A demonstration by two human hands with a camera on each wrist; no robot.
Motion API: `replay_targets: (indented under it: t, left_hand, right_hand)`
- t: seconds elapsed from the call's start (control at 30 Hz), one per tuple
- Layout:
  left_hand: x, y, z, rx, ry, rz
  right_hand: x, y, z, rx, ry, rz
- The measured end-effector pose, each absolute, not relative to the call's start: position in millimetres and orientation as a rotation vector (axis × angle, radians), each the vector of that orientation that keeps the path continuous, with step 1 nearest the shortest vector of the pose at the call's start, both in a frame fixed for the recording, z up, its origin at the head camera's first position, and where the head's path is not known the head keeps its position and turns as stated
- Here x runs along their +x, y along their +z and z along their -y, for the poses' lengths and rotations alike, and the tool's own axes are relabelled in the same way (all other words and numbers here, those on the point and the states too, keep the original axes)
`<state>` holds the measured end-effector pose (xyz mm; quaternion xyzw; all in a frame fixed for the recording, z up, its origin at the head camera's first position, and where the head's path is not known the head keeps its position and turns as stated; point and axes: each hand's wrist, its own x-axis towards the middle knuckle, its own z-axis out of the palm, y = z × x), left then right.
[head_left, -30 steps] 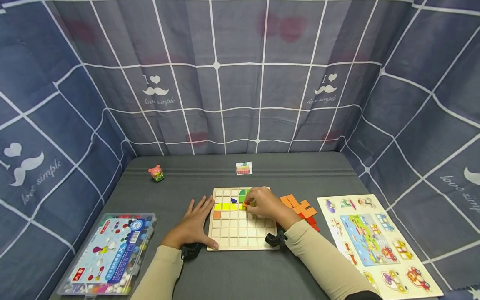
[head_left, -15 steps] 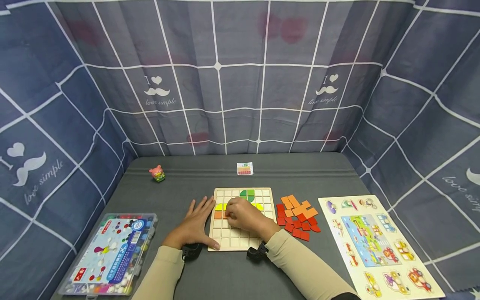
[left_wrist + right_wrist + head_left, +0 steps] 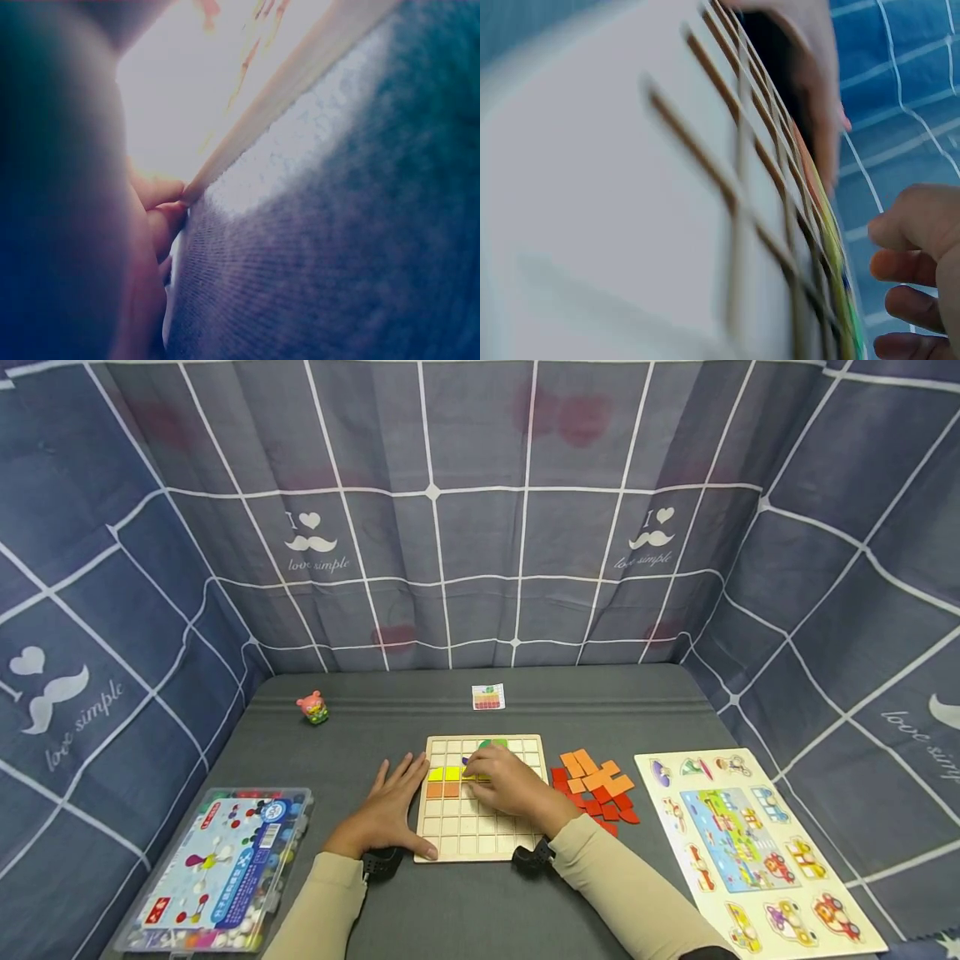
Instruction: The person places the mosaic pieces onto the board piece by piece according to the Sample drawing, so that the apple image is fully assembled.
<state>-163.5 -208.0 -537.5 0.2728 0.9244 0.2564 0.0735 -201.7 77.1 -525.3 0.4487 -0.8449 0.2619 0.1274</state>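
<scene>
A wooden grid board (image 3: 480, 845) lies flat on the table. My left hand (image 3: 390, 810) rests along its left edge with fingers spread and the thumb at the near left corner. My right hand (image 3: 510, 787) is over the middle of the board, fingers loosely bent. In the right wrist view the thumb and fingertips (image 3: 911, 304) stand apart, with no tile visible between them. Yellow tiles (image 3: 452, 774) form a row, partly covered by the right hand. Two orange tiles (image 3: 443, 789) sit side by side below them. Green tiles (image 3: 498, 742) show near the board's far edge.
Loose orange tiles (image 3: 587, 762) and red tiles (image 3: 592, 808) lie right of the board. A puzzle board (image 3: 660, 843) stands farther right, a clear plastic case (image 3: 217, 868) at left. A small picture card (image 3: 488, 697) and a pig figurine (image 3: 312, 707) are behind.
My right hand moved left with an orange piece, and a second orange tile now sits beside the first. The hand has since drawn back slightly rightward. The left hand stays put.
</scene>
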Motion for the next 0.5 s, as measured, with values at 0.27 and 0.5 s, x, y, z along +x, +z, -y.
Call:
replay_targets:
  t: [0.27,0.5]
  left_hand:
    - [-162.7,-537.9,208.0,0.841,0.769,-2.778]
    - [-163.9,-539.5,208.5,0.852,0.761,-2.783]
  right_hand:
    - [-223.4,-507.4,-147.7,1.085,0.710,2.619]
    - [-235.1,-497.6,-203.5,1.065,0.640,2.822]
